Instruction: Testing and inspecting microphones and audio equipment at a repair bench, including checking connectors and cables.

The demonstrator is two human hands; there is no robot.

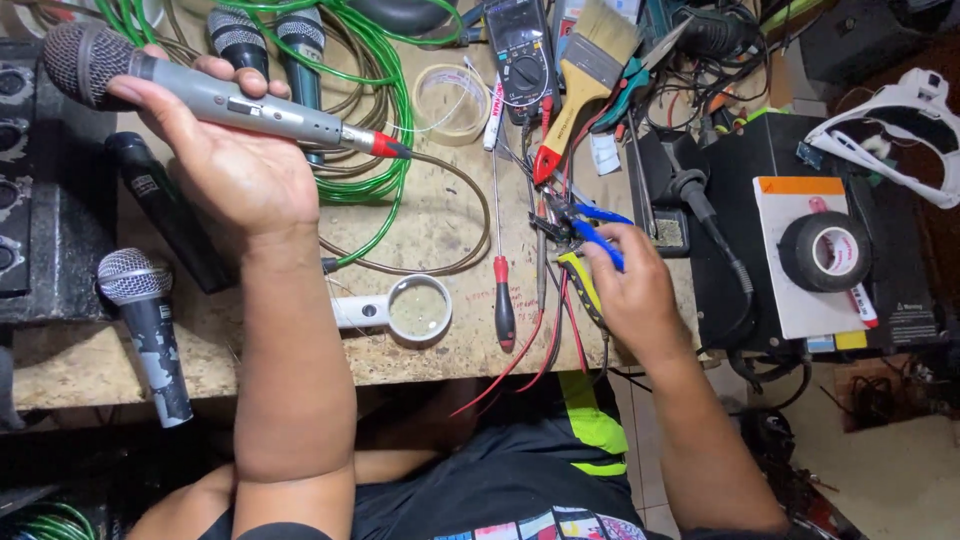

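Note:
My left hand [235, 165] is raised over the left of the workbench [440, 215] and grips a grey microphone [215, 95] that lies across the palm, mesh head to the left, red-tipped end to the right. My right hand [632, 290] rests at the bench's right edge, fingers closed on the blue handles of small pliers [585, 222], whose jaws point left among thin wires. A yellow-handled tool [580, 285] lies just under that hand.
A red-handled screwdriver [502, 290], a magnifying glass [415, 308], a tape ring [450, 100], a paintbrush [585, 70] and a multimeter [522, 55] lie mid-bench. Other microphones [145, 320] and green cable coils [375, 100] sit left. A black tape roll [825, 250] tops a box at right.

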